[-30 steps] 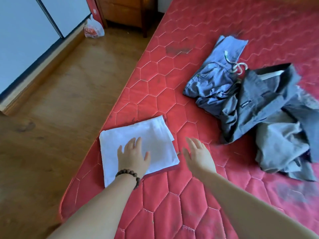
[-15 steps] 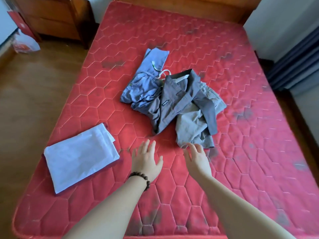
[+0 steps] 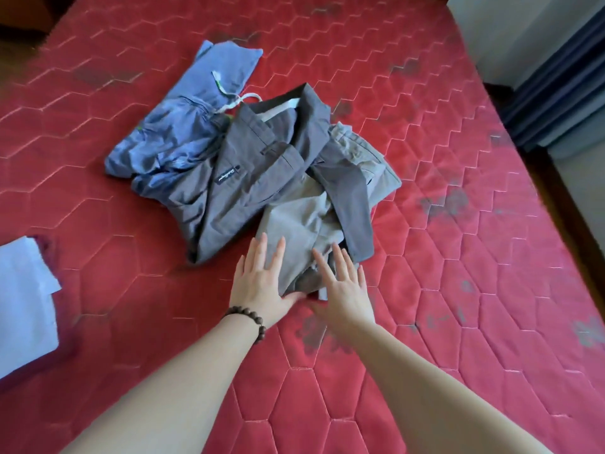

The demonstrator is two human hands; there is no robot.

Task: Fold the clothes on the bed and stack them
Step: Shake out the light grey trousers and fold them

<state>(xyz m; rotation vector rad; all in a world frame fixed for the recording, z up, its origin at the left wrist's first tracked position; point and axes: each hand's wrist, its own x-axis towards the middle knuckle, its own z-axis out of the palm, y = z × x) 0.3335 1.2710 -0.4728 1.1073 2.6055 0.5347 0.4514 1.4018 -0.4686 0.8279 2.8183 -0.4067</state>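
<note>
clothes pile (image 3: 248, 172) mid mattress (image 3: 458, 290), folded cloth (image 3: 23, 309) far left, both hands on pile's near edge

Red quilted bed (image 3: 425, 178) with a hexagon-stitched cover, marked by dark smudges in places. Lying on it near the middle: a crumpled pile of blue drawstring garment (image 3: 183, 132), dark grey collared shirt (image 3: 248, 178) and lighter grey-beige garment (image 3: 301, 224), overlapping one another. Well apart at the left edge: a folded white cloth (image 3: 23, 306), flat.

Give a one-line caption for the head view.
Both open hands reach the grey clothes pile on the red mattress.
</note>
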